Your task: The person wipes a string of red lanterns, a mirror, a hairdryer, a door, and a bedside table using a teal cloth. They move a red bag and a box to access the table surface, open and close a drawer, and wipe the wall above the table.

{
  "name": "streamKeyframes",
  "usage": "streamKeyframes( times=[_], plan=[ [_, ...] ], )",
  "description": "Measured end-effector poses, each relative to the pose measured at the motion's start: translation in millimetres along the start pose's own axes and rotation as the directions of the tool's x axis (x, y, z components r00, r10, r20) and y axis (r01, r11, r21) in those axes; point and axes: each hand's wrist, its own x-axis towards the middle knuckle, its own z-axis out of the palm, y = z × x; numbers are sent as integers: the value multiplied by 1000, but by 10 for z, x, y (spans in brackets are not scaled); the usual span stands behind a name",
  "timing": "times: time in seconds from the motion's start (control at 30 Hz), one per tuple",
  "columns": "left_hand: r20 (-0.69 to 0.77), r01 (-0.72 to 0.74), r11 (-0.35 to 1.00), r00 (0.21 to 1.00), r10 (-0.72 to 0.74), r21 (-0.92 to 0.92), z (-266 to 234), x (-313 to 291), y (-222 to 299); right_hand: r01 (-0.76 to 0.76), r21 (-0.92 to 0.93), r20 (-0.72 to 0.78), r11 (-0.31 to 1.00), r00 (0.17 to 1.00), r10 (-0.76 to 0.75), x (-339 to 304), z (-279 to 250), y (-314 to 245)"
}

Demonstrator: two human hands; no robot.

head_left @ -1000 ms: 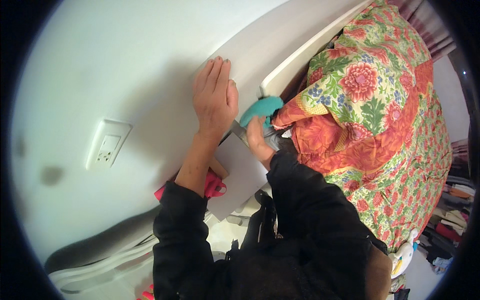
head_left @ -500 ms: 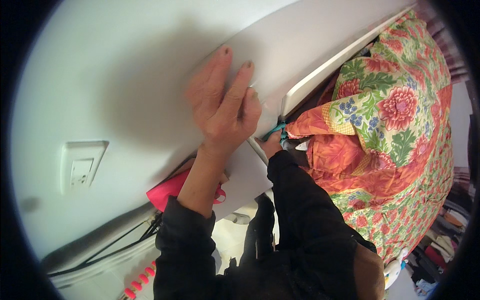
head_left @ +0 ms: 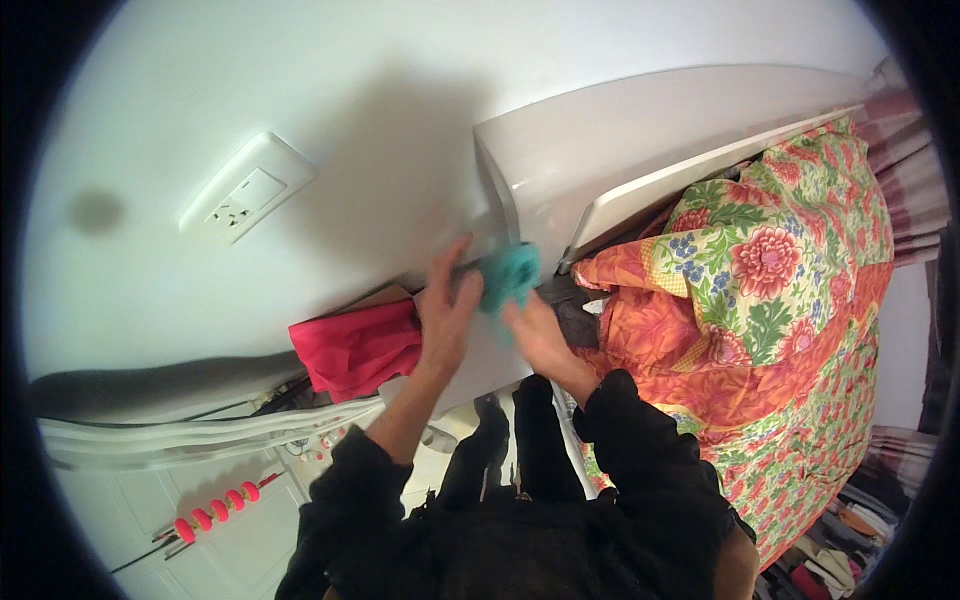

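A crumpled teal cloth (head_left: 512, 278), smeared by motion, is in front of me by the corner of the bed's headboard. My right hand (head_left: 540, 338) is closed on its lower part, with the fingertips partly hidden behind it. Just left of the cloth is my left hand (head_left: 447, 310), its fingers apart and slightly blurred. Nothing shows in that hand, and I cannot tell whether its fingertips touch the cloth. Beneath both hands is a pale flat top (head_left: 478, 368), like that of a small cabinet.
A bright pink bag or cloth (head_left: 362, 350) lies left of my left hand, against the wall. A white socket panel (head_left: 248, 190) is on that wall. The pale headboard (head_left: 640, 130) and a bed with a floral quilt (head_left: 770, 300) fill the right side.
My right hand has lifted the teal cloth from beside the quilt's edge and brought it left. My left hand has come down from high against the wall toward the cloth. The view has shifted.
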Motion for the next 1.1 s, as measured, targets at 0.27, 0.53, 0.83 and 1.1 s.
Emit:
streamKeyframes(
  times=[0.27,0.53,0.83,1.1],
  plan=[
    [198,393,350,856,-479,-850,-118,-224,-609,181,-255,-75,950,976,-207,-50,-696,-954],
    [-146,245,863,930,-339,-443,902,288,-444,285,-687,-535,669,425,-730,753,-1344,-869],
    [-23,389,506,775,-631,-770,1314,374,-2265,340,-808,-424,481,230,-876,1222,-1391,-245],
    [113,657,387,585,-803,-647,1163,607,-3245,284,-866,-364,413,210,-908,1259,-1405,-27]
  ],
)
